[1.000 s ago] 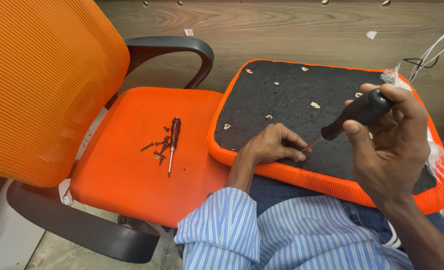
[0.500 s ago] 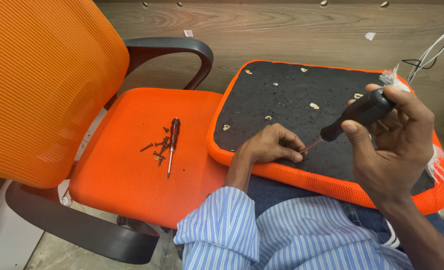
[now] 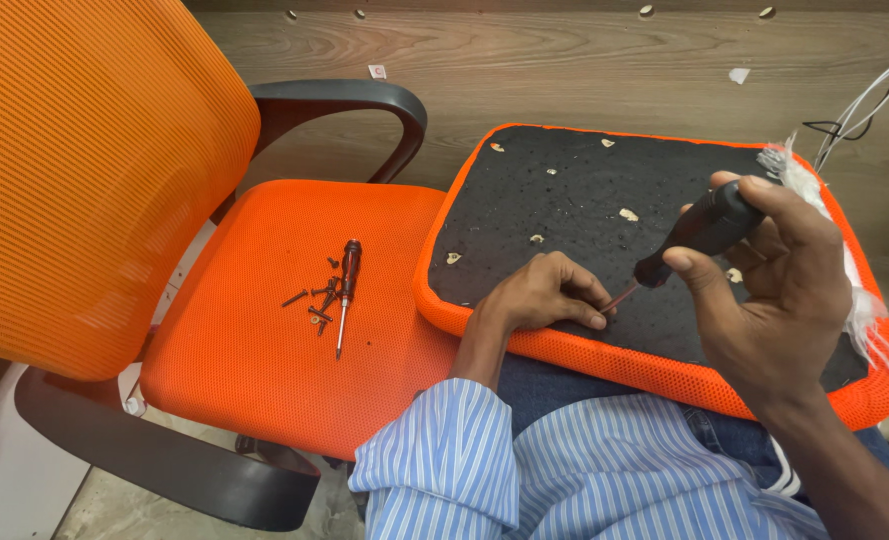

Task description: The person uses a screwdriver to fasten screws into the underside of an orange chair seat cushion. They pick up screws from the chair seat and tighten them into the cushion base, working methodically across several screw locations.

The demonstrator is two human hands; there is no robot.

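While the right hand (image 3: 785,290) grips one screwdriver (image 3: 700,232), the left hand (image 3: 540,295) pinches its tip.

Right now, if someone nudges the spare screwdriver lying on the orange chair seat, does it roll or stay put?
Probably stays. The spare screwdriver lies flat on the chair seat, whose mesh looks soft and grippy. Its round handle could roll on a hard push, though the loose screws beside it would likely stop it. It looks slim, stiff and light to lift.
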